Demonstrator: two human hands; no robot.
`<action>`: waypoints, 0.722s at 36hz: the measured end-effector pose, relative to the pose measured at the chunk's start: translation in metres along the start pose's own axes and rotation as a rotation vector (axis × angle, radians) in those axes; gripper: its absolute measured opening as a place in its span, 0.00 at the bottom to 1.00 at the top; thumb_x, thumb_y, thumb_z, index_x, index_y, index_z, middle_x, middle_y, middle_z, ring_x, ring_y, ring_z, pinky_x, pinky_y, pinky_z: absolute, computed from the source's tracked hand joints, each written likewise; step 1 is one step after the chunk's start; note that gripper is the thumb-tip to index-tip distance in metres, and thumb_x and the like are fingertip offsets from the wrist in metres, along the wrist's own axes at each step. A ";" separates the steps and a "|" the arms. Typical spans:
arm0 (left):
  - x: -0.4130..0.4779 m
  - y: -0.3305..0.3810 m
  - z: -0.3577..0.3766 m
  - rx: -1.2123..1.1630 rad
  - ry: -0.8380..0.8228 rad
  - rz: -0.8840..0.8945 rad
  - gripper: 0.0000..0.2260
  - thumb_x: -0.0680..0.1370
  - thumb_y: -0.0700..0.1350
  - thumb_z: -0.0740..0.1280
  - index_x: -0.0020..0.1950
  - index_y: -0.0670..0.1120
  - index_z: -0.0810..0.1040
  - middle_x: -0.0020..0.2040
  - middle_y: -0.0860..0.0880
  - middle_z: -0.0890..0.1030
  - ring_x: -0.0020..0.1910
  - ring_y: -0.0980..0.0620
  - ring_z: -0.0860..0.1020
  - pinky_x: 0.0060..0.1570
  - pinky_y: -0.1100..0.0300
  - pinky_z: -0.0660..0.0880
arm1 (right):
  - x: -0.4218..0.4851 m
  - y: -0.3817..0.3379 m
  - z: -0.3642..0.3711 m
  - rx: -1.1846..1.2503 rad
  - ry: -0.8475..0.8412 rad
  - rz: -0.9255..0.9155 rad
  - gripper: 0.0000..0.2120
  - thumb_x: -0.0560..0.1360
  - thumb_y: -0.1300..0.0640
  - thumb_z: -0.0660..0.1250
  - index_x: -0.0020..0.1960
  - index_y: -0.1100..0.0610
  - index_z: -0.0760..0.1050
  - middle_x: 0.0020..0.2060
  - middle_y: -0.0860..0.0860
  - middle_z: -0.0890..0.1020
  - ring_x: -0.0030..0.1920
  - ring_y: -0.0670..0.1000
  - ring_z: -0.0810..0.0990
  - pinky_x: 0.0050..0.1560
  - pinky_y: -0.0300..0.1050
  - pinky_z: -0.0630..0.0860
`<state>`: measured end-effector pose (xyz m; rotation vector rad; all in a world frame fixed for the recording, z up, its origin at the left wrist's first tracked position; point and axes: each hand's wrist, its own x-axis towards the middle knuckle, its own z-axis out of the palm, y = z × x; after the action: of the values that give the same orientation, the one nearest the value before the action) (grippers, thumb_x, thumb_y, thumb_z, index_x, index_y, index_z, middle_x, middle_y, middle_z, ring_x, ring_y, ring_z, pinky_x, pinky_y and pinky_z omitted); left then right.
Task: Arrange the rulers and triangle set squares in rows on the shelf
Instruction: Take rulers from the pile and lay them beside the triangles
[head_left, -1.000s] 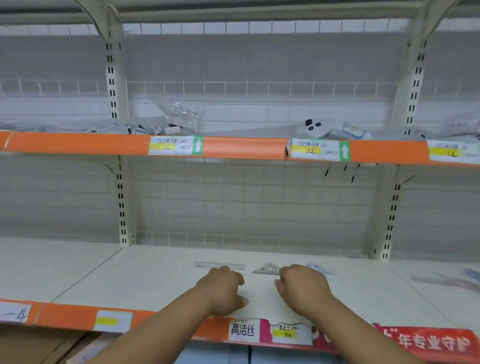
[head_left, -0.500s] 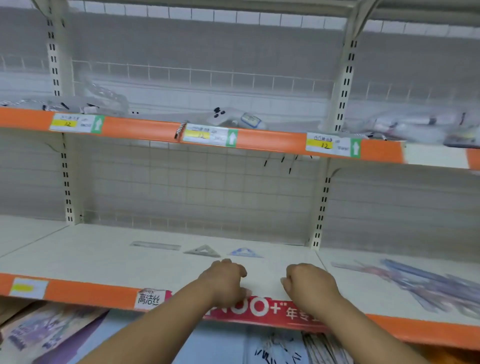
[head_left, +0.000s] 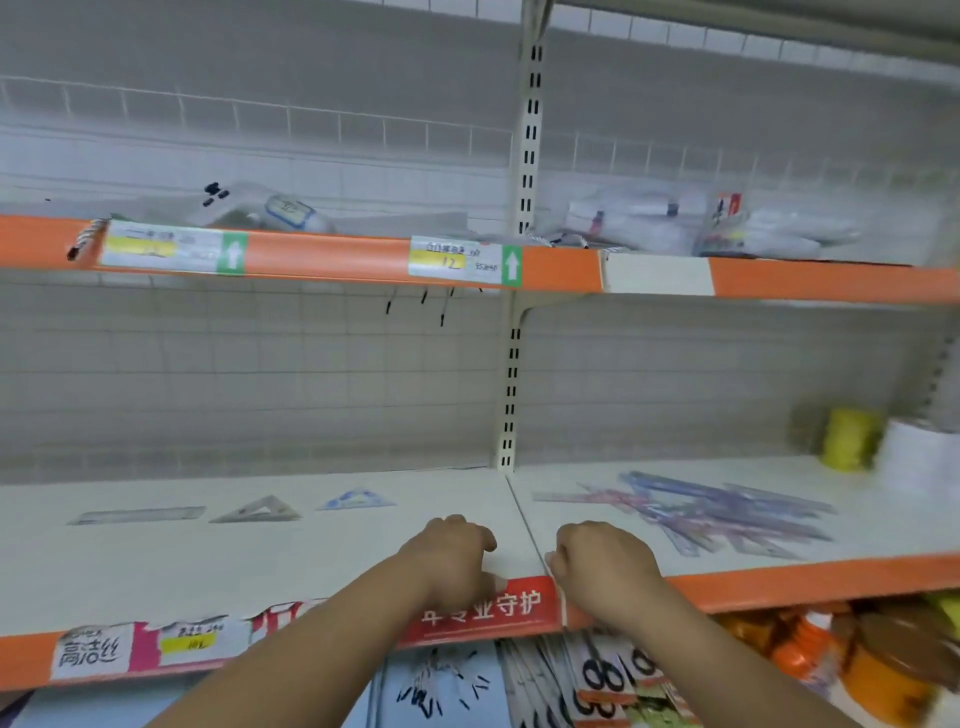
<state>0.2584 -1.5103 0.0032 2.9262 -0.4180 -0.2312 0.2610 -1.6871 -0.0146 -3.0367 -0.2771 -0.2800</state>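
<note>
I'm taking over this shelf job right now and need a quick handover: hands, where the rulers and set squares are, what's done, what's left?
Left hand: fingers curled, nothing visible in its grip, resting at the front edge of the shelf.
Right hand: the same, just right of the seam between the bays.
Done: one row begun in the left bay, with the clear ruler, grey set square and blue set square side by side and apart.
Left: the tangled pile of rulers and set squares in the right bay is not yet laid in rows.
</note>
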 end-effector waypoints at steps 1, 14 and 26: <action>0.008 0.005 0.000 0.000 -0.002 0.018 0.26 0.79 0.56 0.63 0.75 0.52 0.63 0.71 0.46 0.66 0.70 0.46 0.64 0.69 0.52 0.65 | 0.002 0.007 0.000 -0.007 0.002 0.016 0.12 0.79 0.48 0.56 0.49 0.54 0.74 0.52 0.53 0.79 0.53 0.55 0.78 0.44 0.44 0.68; 0.112 0.041 -0.004 0.030 -0.013 0.213 0.26 0.79 0.57 0.61 0.75 0.50 0.64 0.71 0.45 0.65 0.70 0.44 0.64 0.68 0.52 0.65 | 0.045 0.084 -0.004 -0.137 -0.003 0.218 0.16 0.80 0.48 0.55 0.57 0.56 0.75 0.56 0.54 0.80 0.56 0.54 0.78 0.50 0.43 0.73; 0.176 0.083 0.010 0.114 -0.050 0.258 0.26 0.79 0.57 0.61 0.75 0.50 0.63 0.72 0.43 0.65 0.70 0.44 0.64 0.68 0.53 0.64 | 0.072 0.154 0.012 -0.095 -0.033 0.286 0.10 0.78 0.54 0.55 0.39 0.52 0.68 0.47 0.53 0.80 0.48 0.53 0.77 0.34 0.42 0.63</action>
<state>0.4023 -1.6409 -0.0131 2.9394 -0.8339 -0.2519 0.3611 -1.8244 -0.0229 -3.1211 0.1737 -0.2281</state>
